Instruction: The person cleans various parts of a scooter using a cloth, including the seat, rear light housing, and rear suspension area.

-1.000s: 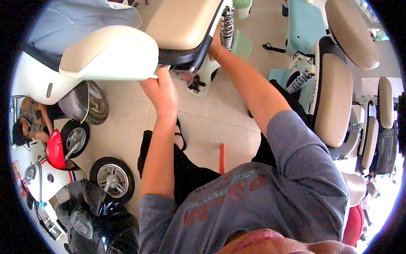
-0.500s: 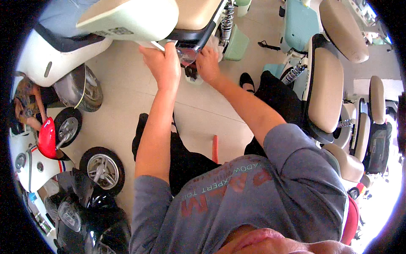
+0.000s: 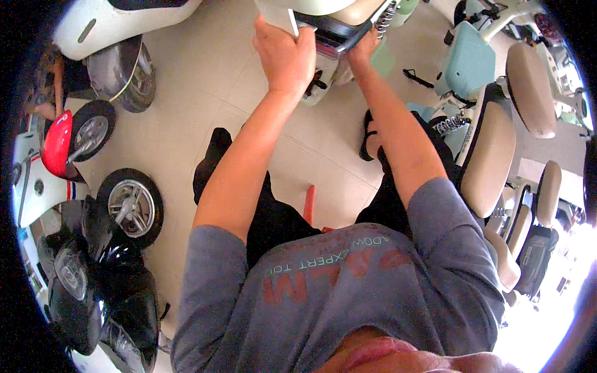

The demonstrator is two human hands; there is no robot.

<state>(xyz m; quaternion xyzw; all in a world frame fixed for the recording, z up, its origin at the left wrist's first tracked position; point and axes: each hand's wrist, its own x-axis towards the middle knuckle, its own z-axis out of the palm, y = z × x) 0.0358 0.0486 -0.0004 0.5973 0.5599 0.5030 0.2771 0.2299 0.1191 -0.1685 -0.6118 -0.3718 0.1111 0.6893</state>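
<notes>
Closest to me there's one orange stick-shaped tool (image 3: 309, 204) on the tile floor, well short of the cream scooter with the tan seat (image 3: 339, 22). That scooter sits at the top, long axis running away, tail toward me. Left hand (image 3: 285, 53) is wrapped around its rear edge; right hand (image 3: 362, 53) is tucked under, can't tell its grip. Since half a second ago both arms have stretched further out.

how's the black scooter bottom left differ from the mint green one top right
The black scooter has a dark glossy body and is shown from its front; the mint green scooter is pale with a tan seat. The black one stands at the person's left, the mint one at their right. Both stand parked on the tiled floor.
</notes>
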